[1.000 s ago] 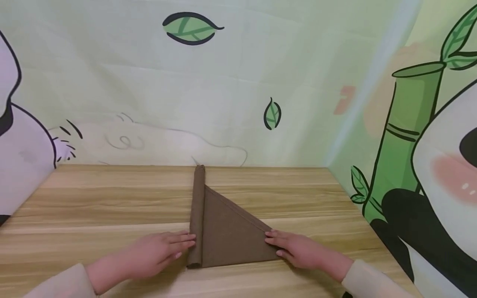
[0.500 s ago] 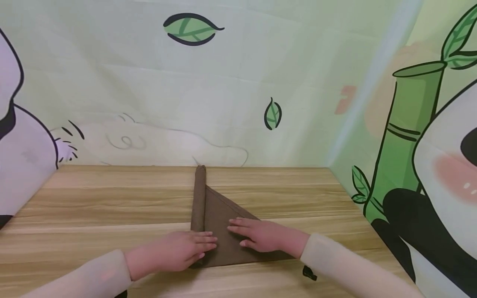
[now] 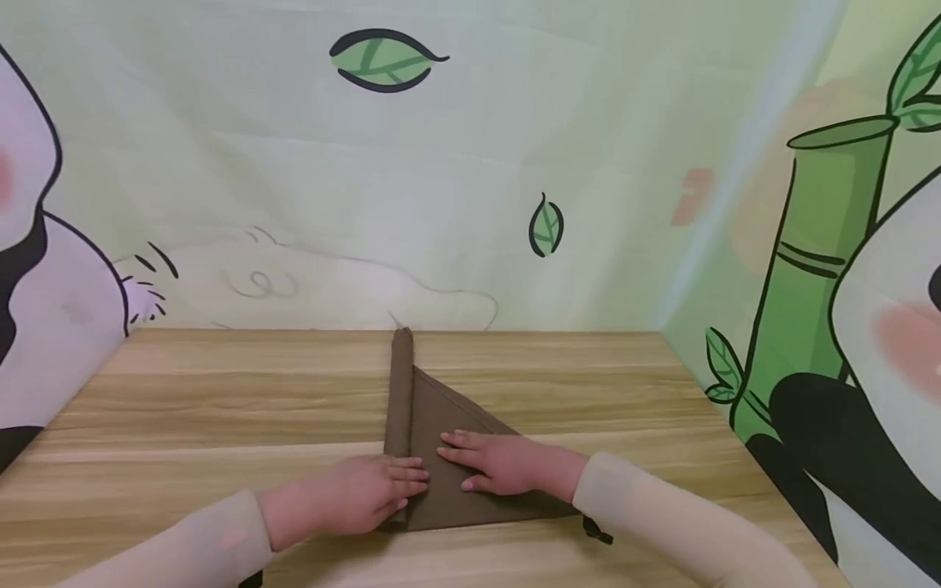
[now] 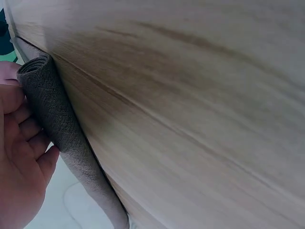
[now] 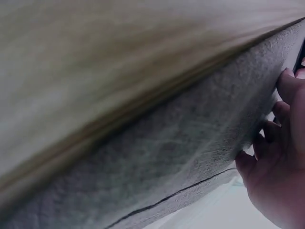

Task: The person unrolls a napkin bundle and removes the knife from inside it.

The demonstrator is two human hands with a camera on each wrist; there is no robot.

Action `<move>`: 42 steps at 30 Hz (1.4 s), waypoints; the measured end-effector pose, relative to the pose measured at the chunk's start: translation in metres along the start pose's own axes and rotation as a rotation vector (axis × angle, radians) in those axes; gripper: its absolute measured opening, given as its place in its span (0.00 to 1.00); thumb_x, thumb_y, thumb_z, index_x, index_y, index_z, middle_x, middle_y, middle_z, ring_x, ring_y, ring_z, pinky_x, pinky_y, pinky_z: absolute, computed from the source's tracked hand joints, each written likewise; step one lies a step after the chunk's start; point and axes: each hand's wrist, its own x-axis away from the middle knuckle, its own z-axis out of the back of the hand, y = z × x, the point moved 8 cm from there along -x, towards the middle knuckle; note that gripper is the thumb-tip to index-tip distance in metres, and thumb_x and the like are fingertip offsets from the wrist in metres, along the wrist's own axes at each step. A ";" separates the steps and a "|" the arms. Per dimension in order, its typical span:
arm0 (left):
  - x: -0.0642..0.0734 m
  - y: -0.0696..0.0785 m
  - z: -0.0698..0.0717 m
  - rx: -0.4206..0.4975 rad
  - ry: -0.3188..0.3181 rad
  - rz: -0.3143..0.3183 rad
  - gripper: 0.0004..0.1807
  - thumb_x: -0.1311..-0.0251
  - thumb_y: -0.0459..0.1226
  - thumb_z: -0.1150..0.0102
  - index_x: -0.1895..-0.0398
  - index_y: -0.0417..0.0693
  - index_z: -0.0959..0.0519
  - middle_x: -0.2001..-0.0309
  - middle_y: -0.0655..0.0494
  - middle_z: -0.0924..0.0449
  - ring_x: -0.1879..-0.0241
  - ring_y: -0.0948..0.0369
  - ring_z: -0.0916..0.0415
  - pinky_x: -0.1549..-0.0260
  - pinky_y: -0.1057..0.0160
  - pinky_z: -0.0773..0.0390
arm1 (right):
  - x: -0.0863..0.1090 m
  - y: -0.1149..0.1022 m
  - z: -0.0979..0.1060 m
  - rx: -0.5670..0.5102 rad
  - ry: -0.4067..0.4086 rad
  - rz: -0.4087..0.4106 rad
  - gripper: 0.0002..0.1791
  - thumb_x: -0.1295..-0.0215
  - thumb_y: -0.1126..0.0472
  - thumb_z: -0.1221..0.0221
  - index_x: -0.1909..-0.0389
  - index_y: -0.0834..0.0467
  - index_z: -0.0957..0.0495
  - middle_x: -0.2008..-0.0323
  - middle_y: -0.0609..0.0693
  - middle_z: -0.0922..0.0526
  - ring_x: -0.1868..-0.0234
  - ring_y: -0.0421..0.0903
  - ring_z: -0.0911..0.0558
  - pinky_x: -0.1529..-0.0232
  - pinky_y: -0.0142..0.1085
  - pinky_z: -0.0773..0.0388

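A brown cloth [image 3: 470, 504] lies on the wooden table, its left side wound into a narrow roll [image 3: 400, 392] and its right side flat, tapering to a point. My left hand [image 3: 360, 494] rests across the near part of the roll, fingers extended over it onto the flat cloth. In the left wrist view the coiled end of the roll [image 4: 35, 71] shows beside the thumb. My right hand [image 3: 507, 464] lies on the flat part with fingers stretched leftward; its forearm hides the cloth's right corner. The right wrist view shows the fingertips touching the cloth [image 5: 190, 138].
The wooden table [image 3: 243, 392] extends to both sides of the cloth. Behind it hangs a pale green backdrop [image 3: 456, 180] printed with leaves, bamboo and pandas. Small black pieces [image 3: 597, 531] show under the sleeves.
My left hand has moved from the roll's left edge to on top of it. My right hand has slid left from the cloth's right corner toward the roll. The view has shifted slightly.
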 end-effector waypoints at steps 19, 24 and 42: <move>0.015 -0.008 0.007 0.016 0.073 0.049 0.17 0.27 0.38 0.47 0.41 0.46 0.17 0.40 0.55 0.15 0.35 0.54 0.20 0.37 0.57 0.19 | 0.021 0.010 -0.006 -0.005 0.051 0.013 0.32 0.20 0.49 0.50 0.20 0.55 0.41 0.20 0.56 0.39 0.19 0.56 0.38 0.21 0.45 0.35; 0.029 -0.016 0.005 0.066 0.074 0.103 0.19 0.27 0.38 0.47 0.38 0.45 0.18 0.38 0.51 0.16 0.36 0.52 0.20 0.39 0.54 0.18 | 0.027 0.012 -0.005 -0.012 0.066 0.008 0.32 0.20 0.50 0.50 0.21 0.55 0.41 0.20 0.56 0.39 0.19 0.56 0.38 0.21 0.46 0.35; -0.001 0.011 0.001 -0.032 0.014 0.000 0.19 0.25 0.40 0.48 0.36 0.48 0.20 0.36 0.57 0.17 0.33 0.58 0.22 0.36 0.59 0.20 | 0.037 0.013 -0.006 0.004 0.102 0.003 0.30 0.20 0.52 0.51 0.22 0.57 0.38 0.21 0.57 0.37 0.21 0.57 0.35 0.23 0.47 0.33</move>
